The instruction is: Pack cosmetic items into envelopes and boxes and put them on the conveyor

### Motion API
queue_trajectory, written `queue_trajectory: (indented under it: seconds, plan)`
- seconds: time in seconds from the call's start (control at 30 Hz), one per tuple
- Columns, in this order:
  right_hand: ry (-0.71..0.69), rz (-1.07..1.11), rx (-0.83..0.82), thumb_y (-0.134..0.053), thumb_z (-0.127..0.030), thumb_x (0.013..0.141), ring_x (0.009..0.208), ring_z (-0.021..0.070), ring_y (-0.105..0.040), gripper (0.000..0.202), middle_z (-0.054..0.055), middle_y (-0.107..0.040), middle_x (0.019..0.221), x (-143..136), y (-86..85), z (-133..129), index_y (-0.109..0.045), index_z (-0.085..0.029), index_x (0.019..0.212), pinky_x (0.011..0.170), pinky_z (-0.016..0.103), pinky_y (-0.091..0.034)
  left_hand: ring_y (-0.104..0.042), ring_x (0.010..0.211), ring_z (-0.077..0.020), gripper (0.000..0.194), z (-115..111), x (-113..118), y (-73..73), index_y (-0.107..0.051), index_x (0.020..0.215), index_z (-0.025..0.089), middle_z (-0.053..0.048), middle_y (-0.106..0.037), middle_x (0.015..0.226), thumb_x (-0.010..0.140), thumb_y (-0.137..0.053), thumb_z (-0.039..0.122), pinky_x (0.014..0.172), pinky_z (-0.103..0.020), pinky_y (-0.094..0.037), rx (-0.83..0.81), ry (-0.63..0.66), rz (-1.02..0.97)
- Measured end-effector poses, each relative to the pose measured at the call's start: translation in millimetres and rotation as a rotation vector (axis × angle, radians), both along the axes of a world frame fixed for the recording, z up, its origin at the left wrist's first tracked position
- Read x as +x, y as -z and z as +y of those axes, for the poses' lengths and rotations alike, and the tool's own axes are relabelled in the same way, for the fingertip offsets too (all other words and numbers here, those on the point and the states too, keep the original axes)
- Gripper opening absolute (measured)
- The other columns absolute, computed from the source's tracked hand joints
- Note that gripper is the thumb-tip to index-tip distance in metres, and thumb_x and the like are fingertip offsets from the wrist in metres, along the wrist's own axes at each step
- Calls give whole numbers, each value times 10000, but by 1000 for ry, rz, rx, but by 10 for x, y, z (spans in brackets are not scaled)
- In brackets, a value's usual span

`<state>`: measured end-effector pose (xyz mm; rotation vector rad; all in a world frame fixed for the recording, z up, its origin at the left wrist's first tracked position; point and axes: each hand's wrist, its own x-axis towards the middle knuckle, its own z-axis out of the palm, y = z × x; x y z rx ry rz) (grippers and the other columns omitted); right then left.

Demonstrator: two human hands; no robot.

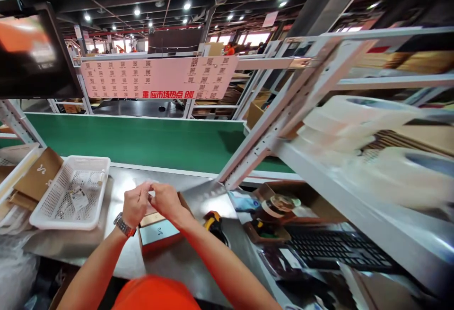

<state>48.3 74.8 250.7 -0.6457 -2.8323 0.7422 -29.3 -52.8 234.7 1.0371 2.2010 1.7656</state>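
Observation:
My left hand [136,204], with a metal-banded watch [124,225] at its wrist, is closed, its fingertips meeting those of my right hand [166,201]. The right hand is closed in a pinch too. Whatever lies between the fingertips is too small or hidden to make out. Under both hands stands a small open cardboard box [166,244] on the metal table [122,248]. A pale blue piece [159,231] with a dark squiggle shows at its near side. Right of the box lies a yellow and black tool [213,222], perhaps a scanner.
A white perforated basket [71,222] with small clear packets is at the left, beside cardboard boxes [40,173]. Behind runs a green conveyor belt [142,140]. A slanted white post [262,144], a shelf with tape rolls [407,177] and a keyboard [336,246] occupy the right.

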Motion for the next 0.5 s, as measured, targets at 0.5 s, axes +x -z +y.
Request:
queue_trajectory:
  seconds: [0.5]
  plan:
    - [-25, -143, -3, -636, -416, 998, 912, 242, -720, 305, 102, -799, 979, 309, 331, 674, -805, -195, 871, 829, 316, -520, -563, 507, -155, 658, 419, -104, 344, -814, 1116, 129, 35, -583, 533, 980, -530, 707, 569, -283, -466, -46, 195, -273]
